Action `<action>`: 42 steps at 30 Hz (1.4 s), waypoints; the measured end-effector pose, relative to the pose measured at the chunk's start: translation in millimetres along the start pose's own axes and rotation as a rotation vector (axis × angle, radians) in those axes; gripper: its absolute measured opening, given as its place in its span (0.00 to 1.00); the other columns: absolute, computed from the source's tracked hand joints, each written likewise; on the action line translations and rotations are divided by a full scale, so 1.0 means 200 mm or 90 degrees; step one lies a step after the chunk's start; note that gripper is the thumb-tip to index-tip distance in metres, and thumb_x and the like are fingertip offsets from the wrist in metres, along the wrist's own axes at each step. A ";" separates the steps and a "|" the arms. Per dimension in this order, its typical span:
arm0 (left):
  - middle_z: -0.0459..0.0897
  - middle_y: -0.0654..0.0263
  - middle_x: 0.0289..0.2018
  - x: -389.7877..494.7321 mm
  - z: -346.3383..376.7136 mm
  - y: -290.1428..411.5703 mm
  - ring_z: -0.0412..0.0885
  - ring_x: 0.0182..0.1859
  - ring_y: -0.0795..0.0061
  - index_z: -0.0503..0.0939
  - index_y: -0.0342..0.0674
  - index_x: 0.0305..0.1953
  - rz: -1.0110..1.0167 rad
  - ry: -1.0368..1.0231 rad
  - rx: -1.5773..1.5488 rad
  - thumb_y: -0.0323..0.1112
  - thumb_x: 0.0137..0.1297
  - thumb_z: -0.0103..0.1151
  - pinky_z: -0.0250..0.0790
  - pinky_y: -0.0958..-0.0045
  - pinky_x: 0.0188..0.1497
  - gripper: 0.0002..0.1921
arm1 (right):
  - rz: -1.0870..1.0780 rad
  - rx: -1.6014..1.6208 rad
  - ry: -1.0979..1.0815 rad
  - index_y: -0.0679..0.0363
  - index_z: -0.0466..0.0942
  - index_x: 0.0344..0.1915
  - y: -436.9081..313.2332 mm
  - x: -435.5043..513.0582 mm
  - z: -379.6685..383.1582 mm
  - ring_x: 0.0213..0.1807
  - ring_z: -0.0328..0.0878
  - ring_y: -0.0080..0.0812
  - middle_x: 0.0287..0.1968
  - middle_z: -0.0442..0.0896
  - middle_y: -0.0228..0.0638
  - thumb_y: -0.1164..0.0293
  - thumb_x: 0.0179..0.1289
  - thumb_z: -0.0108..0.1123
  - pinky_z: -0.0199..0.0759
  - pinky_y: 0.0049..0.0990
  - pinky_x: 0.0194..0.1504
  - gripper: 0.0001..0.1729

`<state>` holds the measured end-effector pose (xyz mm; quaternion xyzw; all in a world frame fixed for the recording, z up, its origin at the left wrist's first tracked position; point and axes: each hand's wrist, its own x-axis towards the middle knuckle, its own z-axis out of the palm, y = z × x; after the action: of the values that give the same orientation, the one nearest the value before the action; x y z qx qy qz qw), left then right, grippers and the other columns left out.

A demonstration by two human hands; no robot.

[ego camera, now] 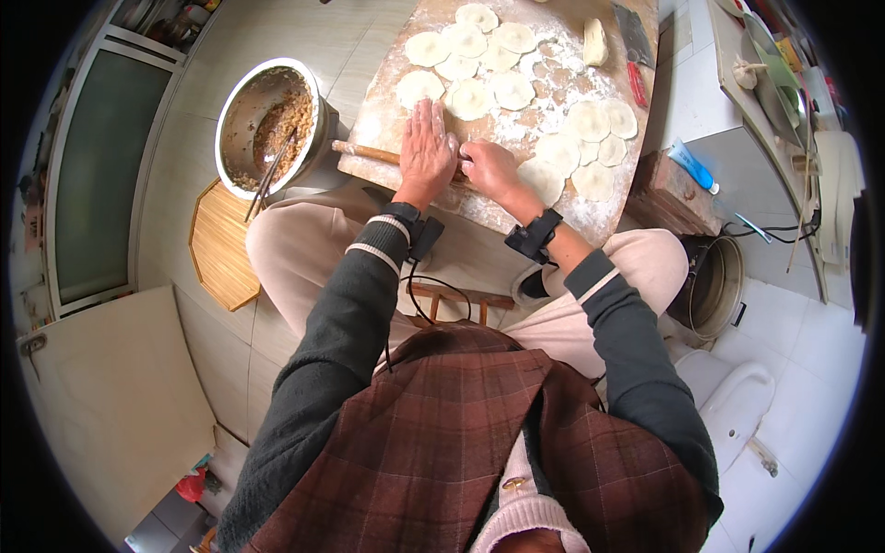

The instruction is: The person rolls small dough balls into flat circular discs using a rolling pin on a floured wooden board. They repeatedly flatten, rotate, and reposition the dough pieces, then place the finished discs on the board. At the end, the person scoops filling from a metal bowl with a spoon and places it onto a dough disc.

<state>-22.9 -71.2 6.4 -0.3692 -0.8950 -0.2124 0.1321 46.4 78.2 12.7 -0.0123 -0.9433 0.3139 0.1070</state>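
Note:
My left hand lies with straight fingers over a wooden rolling pin, whose thin end juts out to the left. Beside it my right hand is curled near the pin's other end; what its fingers hold is hidden. Both are at the near edge of a floured wooden board. Flat round dough wrappers lie in an overlapping group beyond my left hand. More wrappers overlap to the right of my right hand. A thick strip of dough rests at the far right, by a cleaver with a red handle.
Left of the board stands a metal pot of minced filling with chopsticks in it. A slatted wooden tray lies below the pot. At the right are bricks with a blue tube on top, and a round metal container.

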 end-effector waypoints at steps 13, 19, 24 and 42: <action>0.60 0.43 0.72 0.00 -0.04 0.03 0.57 0.75 0.46 0.60 0.32 0.71 -0.064 -0.033 -0.029 0.42 0.71 0.49 0.45 0.49 0.76 0.32 | -0.014 -0.016 -0.004 0.60 0.79 0.30 0.00 0.00 -0.01 0.37 0.80 0.53 0.31 0.79 0.46 0.71 0.54 0.63 0.74 0.46 0.40 0.05; 0.60 0.44 0.72 -0.01 -0.04 0.03 0.58 0.74 0.45 0.60 0.32 0.72 -0.063 -0.140 0.040 0.40 0.70 0.50 0.47 0.46 0.75 0.32 | 0.085 0.115 -0.096 0.61 0.79 0.35 0.02 0.00 -0.06 0.39 0.80 0.52 0.33 0.79 0.48 0.77 0.52 0.64 0.72 0.45 0.40 0.08; 0.59 0.45 0.73 -0.02 -0.02 0.03 0.57 0.75 0.47 0.57 0.32 0.73 -0.004 0.006 -0.007 0.39 0.70 0.49 0.45 0.50 0.77 0.33 | -0.055 -0.042 -0.007 0.62 0.78 0.28 0.02 0.01 -0.05 0.36 0.81 0.52 0.31 0.80 0.47 0.70 0.55 0.62 0.73 0.48 0.38 0.06; 0.58 0.45 0.74 -0.02 -0.07 0.06 0.56 0.76 0.48 0.58 0.31 0.72 -0.015 -0.137 0.028 0.36 0.67 0.50 0.46 0.48 0.76 0.34 | 0.084 0.088 -0.164 0.64 0.79 0.25 0.07 0.02 -0.12 0.38 0.81 0.54 0.33 0.83 0.51 0.71 0.50 0.65 0.74 0.47 0.41 0.07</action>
<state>-11.1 -72.1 20.5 -0.3762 -0.9129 -0.1530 0.0407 46.4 103.6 24.2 -0.0264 -0.9227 0.3831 -0.0355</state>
